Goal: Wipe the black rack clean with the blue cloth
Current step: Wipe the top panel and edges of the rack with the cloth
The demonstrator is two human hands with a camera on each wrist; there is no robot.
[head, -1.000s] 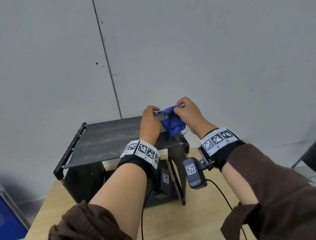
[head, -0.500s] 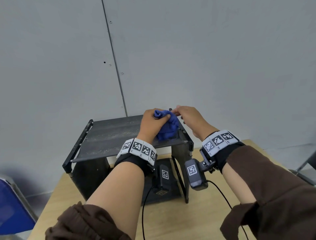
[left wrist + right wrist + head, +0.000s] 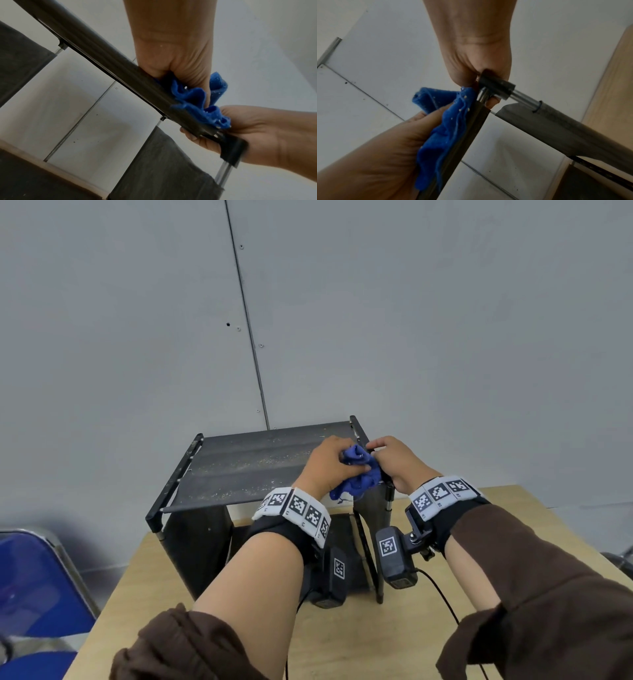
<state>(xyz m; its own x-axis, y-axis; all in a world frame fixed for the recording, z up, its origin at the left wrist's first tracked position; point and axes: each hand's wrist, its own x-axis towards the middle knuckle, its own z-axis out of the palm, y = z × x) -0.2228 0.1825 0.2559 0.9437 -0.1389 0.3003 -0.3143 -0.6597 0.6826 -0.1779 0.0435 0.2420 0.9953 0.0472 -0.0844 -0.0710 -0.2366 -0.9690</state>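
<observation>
Left hand [image 3: 327,465] grips bunched cloth [image 3: 359,474] at rack [image 3: 246,463] right edge; right hand [image 3: 397,462] clasps the corner, fingertips hidden.

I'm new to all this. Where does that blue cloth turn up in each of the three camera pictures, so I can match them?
Head: the blue cloth is bunched right of centre, at the black rack's front right corner, gripped by the left hand.
Left wrist: the cloth is right of centre, against the rack's rail.
Right wrist: it is left of centre.
Shared landmark: the corner gripped by the right hand.
</observation>
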